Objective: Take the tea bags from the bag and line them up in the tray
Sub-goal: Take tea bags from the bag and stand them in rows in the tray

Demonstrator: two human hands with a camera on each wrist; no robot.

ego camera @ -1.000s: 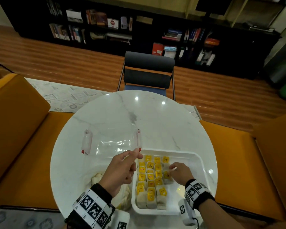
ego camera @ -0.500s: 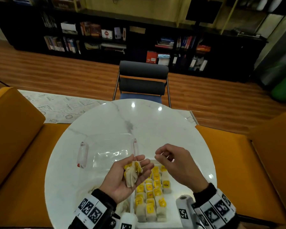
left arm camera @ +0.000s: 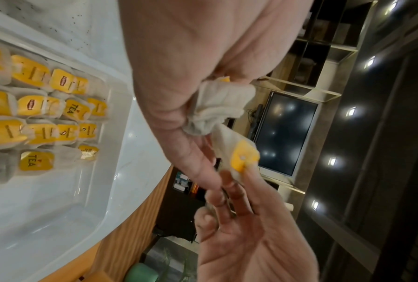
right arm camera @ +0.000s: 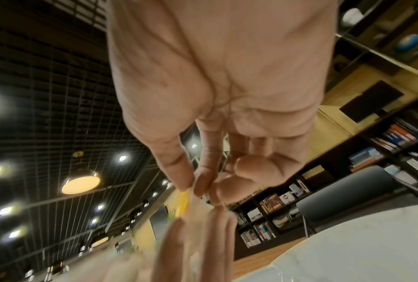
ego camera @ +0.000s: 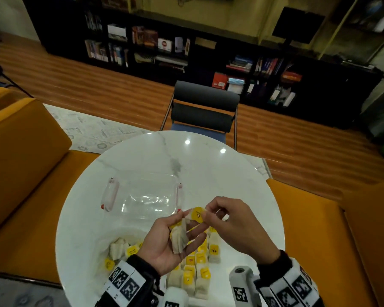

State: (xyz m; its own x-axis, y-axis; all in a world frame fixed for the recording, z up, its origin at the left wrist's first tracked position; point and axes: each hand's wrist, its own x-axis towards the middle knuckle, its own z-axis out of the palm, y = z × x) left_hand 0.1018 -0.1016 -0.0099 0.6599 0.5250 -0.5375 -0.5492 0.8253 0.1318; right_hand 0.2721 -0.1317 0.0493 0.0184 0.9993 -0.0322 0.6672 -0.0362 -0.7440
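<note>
Above the white tray (ego camera: 235, 282), your two hands meet in the air over the near side of the round marble bench (ego camera: 208, 165). Your left hand (ego camera: 164, 247) lies palm up, its fingers curled loosely round a small clump of tea bags (ego camera: 179, 239); the left wrist view shows the crumpled paper of that clump (left arm camera: 217, 106) pressed between thumb and palm. Your right hand (ego camera: 235, 227) comes from the right with thumb and forefinger pinching a single tea bag by its yellow tag (ego camera: 197, 214), the other fingers curled in behind; the same tag (left arm camera: 244, 157) shows in the left wrist view right at the fingertips of both hands. Down in the tray, tea bags with yellow tags stand in close rows (ego camera: 197, 269), filling its left part, while the right part of the tray floor is bare. To the left of the tray, more tea bags (ego camera: 122, 251) lie in a loose heap inside a clear plastic bag (ego camera: 93, 247). Farther out on the bench sits a clear lid with clip handles (ego camera: 146, 196). Beyond the bench stands a dark chair (ego camera: 204, 111), with orange seating (ego camera: 20, 173) on either side.
</note>
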